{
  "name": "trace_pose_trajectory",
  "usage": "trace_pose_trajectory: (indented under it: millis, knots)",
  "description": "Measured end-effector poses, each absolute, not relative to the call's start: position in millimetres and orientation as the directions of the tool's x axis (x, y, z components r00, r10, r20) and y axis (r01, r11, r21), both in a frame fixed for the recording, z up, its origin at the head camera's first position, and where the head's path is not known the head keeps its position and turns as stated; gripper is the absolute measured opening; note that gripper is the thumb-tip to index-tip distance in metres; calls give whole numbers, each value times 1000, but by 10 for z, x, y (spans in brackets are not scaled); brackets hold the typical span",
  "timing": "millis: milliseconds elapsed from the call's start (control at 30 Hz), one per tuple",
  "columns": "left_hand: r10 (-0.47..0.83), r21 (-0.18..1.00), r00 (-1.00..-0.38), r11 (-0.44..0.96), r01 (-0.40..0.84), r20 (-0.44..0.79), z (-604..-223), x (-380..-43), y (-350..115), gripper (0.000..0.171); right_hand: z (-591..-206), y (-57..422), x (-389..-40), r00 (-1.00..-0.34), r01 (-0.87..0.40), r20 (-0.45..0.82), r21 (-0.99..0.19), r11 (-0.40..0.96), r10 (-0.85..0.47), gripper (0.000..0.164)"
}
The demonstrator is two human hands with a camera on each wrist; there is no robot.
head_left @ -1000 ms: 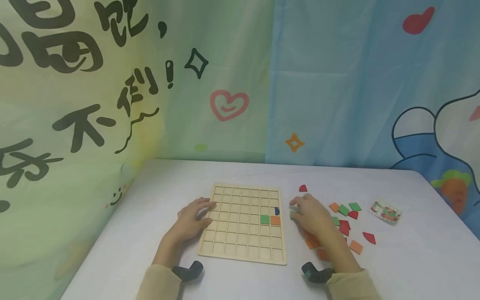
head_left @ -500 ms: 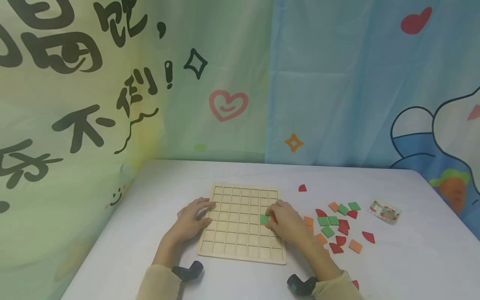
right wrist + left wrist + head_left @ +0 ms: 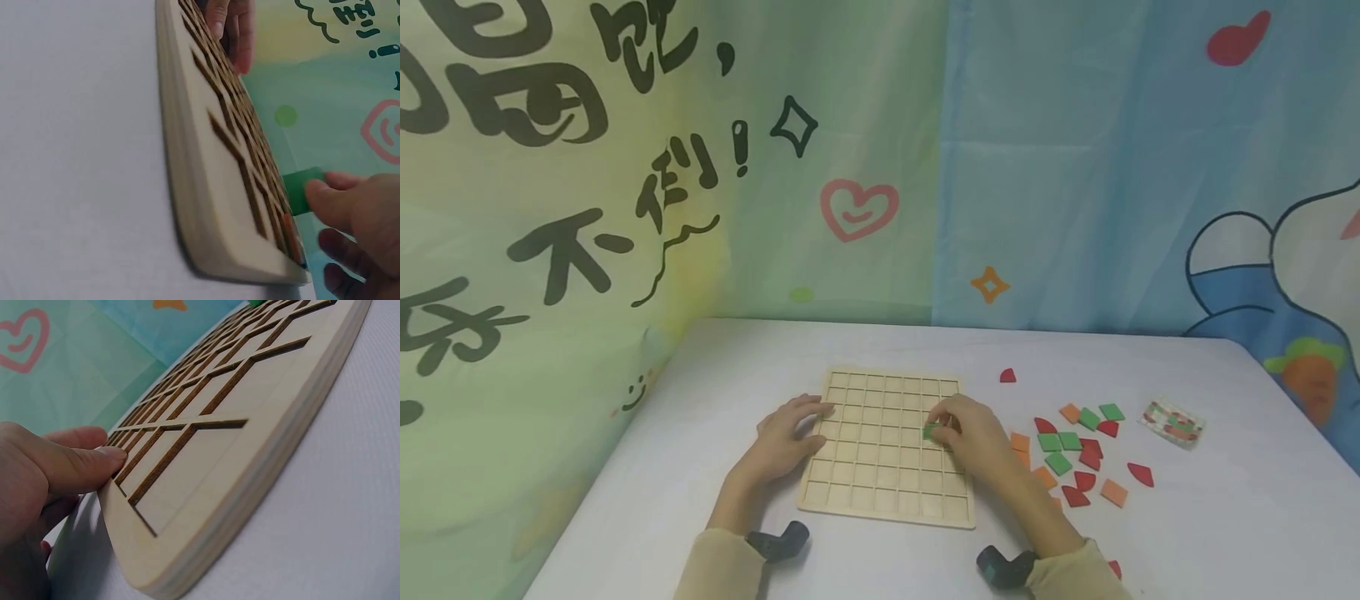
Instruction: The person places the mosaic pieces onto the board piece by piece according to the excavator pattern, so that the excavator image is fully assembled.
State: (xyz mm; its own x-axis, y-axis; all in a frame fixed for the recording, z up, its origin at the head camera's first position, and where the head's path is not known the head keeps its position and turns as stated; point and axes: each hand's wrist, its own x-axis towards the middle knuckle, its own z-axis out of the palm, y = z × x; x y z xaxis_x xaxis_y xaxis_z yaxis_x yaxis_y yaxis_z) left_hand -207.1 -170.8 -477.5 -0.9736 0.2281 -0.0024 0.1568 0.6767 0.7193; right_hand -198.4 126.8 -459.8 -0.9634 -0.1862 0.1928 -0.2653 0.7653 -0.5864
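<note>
A wooden grid board (image 3: 865, 479) lies flat in front of me. My left hand (image 3: 787, 437) rests at its left edge; in the left wrist view its thumb (image 3: 103, 464) lies on the rim. Over the board's right part, my right hand (image 3: 973, 437) pinches a green square tile (image 3: 299, 190) between thumb and index finger. That tile stands tilted, its lower edge at the grid in the right wrist view. Beside it an orange tile (image 3: 290, 234) sits in the board, mostly hidden by the hand in the head view.
Right of the board lie loose green tiles (image 3: 1058, 463), orange tiles (image 3: 1114, 492) and red quarter-round pieces (image 3: 1140, 474). One red piece (image 3: 1007, 376) lies apart near the board's upper right corner. A small patterned card or packet (image 3: 1173, 423) is farther right. A printed curtain (image 3: 1030, 208) hangs behind.
My right hand has moved left from the loose pieces onto the board's right part, and the green tile is now tilted in its fingers. The left hand has stayed at the board's edge.
</note>
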Motion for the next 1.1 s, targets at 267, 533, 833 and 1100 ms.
trace_pose_trajectory:
  millis: [267, 533, 833, 1100]
  knots:
    - [233, 729, -972, 666, 156, -5, -4804, -2072, -1663, 47, -4676, 1313, -2023, -959, -258, 253, -595, 761, -127, 10]
    - [237, 728, -971, 664, 167, 7, -4763, -2059, -1661, 46, -4660, 1267, -2047, -966, -223, 238, -571, 790, -101, 9]
    - [232, 731, -973, 661, 168, 13, -4756, -2058, -1677, 46, -4640, 1219, -2044, -943, -257, 311, -452, 854, -119, 10]
    - [225, 731, -974, 664, 159, 7, -4776, -2064, -1685, 46, -4692, 1202, -2052, -919, -280, 370, -369, 886, -136, 12]
